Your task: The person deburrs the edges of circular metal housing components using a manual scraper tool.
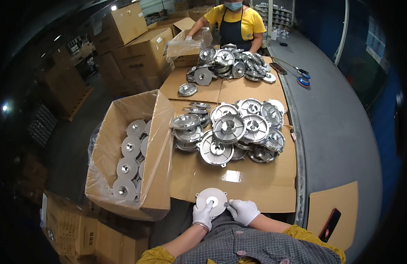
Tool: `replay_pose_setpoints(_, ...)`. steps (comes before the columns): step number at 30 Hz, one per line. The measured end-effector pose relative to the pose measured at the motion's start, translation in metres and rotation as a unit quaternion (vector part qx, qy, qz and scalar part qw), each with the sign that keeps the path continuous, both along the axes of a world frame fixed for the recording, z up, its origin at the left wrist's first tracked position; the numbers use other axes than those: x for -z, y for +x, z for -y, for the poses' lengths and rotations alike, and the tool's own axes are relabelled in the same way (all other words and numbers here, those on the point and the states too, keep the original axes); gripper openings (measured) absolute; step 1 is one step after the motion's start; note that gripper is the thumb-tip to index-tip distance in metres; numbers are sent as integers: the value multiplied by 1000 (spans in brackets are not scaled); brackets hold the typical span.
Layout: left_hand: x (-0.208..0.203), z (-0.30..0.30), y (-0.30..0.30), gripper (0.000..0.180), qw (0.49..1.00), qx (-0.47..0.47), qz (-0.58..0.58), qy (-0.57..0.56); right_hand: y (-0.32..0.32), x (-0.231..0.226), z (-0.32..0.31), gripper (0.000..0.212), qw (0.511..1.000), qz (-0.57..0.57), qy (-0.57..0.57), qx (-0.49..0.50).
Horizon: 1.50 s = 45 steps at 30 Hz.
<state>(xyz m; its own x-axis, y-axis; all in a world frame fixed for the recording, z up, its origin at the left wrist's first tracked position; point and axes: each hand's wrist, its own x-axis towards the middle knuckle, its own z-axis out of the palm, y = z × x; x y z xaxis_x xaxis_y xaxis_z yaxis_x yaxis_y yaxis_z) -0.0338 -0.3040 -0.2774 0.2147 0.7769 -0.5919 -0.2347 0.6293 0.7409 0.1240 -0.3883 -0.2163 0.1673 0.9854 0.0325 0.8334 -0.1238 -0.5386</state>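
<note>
In my white-gloved left hand (pixel 202 215) is a round metal end cover (pixel 216 193), its flat grey face turned up, with small lugs on its rim. The left thumb lies over the cover's centre hole. My right hand (pixel 245 212), also gloved in white, pinches a small dark grey piece (pixel 227 204) against the cover's right edge; its exact kind cannot be made out. Beyond my hands, a heap of similar ribbed metal covers (pixel 229 128) is piled on the cardboard-topped table (pixel 256 185).
At left stands a plastic-lined carton (pixel 157 176) holding stacked covers. Across the table, a masked person in a yellow shirt (pixel 249 26) works beside another heap of covers (pixel 232 61) and an open box (pixel 186 53). On the right are a blue sander (pixel 304 80) and a phone (pixel 330 224).
</note>
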Motion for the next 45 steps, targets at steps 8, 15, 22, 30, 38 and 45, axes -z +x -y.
replay_pose_setpoints(8,-13,4,2,39,1000,-22,-8,-15,-1,2,5,13,1000,-13,23,3)
replay_pose_setpoints(15,-12,3,0,35,999,-33,17,-13,-3,1,1,12,999,-19,24,11)
replay_pose_setpoints(22,-13,-3,5,35,999,-32,12,-39,1,-2,-4,11,999,-25,29,20)
replay_pose_setpoints(30,-7,3,-2,34,1000,-14,26,7,-1,2,2,15,1000,-12,-13,-6)
replay_pose_setpoints(38,-4,5,-4,38,999,-12,25,-18,-1,6,7,16,1000,-20,-13,5)
replay_pose_setpoints(45,-4,1,-2,42,999,-12,27,-37,2,6,3,18,999,-33,-14,2)
